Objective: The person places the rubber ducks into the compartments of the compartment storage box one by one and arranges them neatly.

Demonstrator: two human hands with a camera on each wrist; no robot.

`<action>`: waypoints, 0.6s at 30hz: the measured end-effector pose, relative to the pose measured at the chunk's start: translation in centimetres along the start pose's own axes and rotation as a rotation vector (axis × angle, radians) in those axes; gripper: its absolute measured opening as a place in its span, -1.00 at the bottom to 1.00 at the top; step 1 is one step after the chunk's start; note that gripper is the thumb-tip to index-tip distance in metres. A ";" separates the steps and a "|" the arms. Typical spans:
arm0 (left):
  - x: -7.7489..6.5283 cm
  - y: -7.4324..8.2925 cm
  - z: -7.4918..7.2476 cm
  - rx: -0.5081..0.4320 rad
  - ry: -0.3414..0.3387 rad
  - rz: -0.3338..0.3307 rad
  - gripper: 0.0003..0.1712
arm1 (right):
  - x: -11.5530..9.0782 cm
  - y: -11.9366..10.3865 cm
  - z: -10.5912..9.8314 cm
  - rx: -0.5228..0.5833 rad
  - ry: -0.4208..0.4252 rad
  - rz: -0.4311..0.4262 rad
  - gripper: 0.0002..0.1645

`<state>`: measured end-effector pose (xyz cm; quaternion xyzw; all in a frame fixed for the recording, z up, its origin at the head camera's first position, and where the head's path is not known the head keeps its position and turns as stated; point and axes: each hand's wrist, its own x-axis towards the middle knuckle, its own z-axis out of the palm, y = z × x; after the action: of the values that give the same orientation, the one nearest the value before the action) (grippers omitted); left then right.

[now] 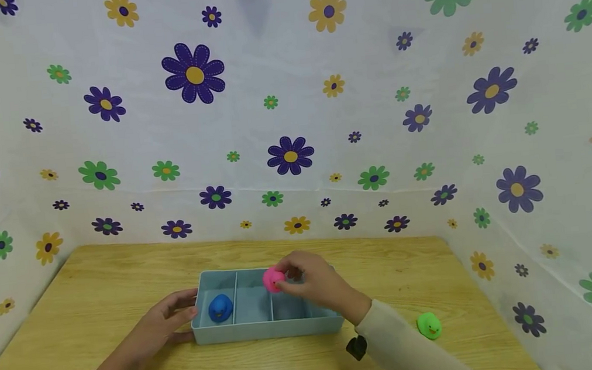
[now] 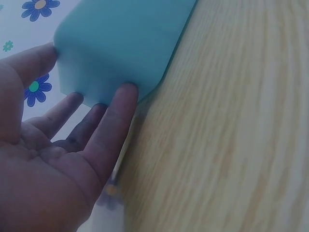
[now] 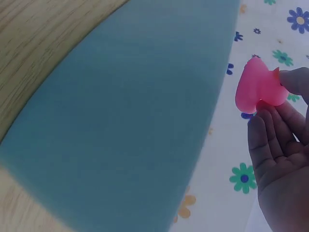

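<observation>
My right hand (image 1: 309, 278) pinches a pink rubber duck (image 1: 274, 280) between thumb and fingers, above the light blue divided box (image 1: 266, 330). In the head view the duck overlaps the divider right of the second compartment from the left. The right wrist view shows the pink duck (image 3: 260, 87) at the fingertips, beyond the box's side (image 3: 130, 106). A blue rubber duck (image 1: 220, 308) sits in the leftmost compartment. At the box's left end, my left hand (image 1: 167, 319) rests its fairly straight fingertips against the wall (image 2: 111, 53).
A green rubber duck (image 1: 429, 325) stands on the wooden table (image 1: 376, 260) to the right of the box, beside my right sleeve (image 1: 399, 340). A white flower-printed cloth (image 1: 248, 124) hangs behind the table and along its sides.
</observation>
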<state>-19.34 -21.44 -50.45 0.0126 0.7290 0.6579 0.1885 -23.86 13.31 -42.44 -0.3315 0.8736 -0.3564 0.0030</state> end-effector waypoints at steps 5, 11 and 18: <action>0.0 0.0 0.1 -0.003 0.005 0.007 -0.22 | 1.0 -0.1 1.6 -0.031 -0.036 0.042 -0.80; 0.0 -0.3 0.0 -0.002 0.009 0.010 -0.21 | 1.8 -1.0 2.5 -0.053 -0.075 0.062 -0.81; 0.3 -0.5 -0.1 -0.001 0.007 0.018 -0.20 | 2.3 -1.2 3.3 -0.047 -0.051 0.043 -0.81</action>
<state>-19.50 -21.55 -50.99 0.0166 0.7292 0.6599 0.1802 -24.17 9.29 -43.57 -0.3216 0.8882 -0.3272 0.0250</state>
